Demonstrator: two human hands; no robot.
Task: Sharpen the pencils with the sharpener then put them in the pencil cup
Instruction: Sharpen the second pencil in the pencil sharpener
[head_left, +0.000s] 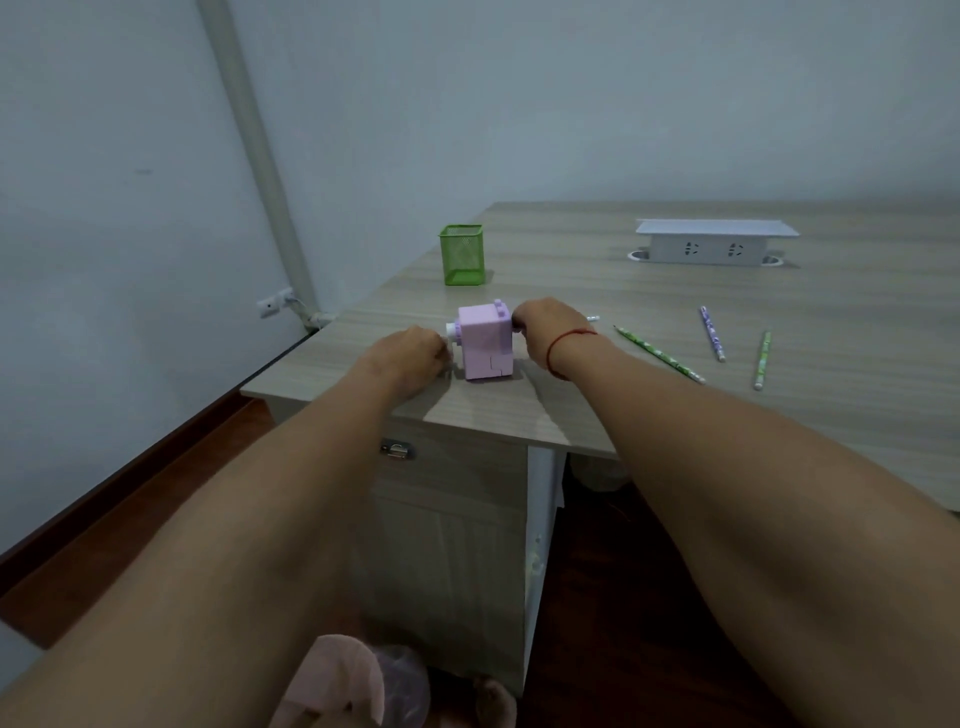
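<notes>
A lilac pencil sharpener (485, 340) stands near the desk's front left corner. My left hand (410, 353) sits at its left side, fingers curled round the white crank knob (451, 331). My right hand (545, 325) is curled against the sharpener's right side and holds a pencil (592, 318) there; only the pencil's back end shows past my wrist. A green mesh pencil cup (462, 254) stands behind the sharpener and looks empty. To the right, three pencils lie loose on the desk: a green one (660, 356), a purple one (711, 332) and another green one (762, 361).
A white socket box (711, 249) sits at the back of the wooden desk (571, 415). The desk's left edge runs close beside the sharpener and cup. Below are a drawer unit (447, 509) and a dark floor; a wall pipe (260, 156) stands at left.
</notes>
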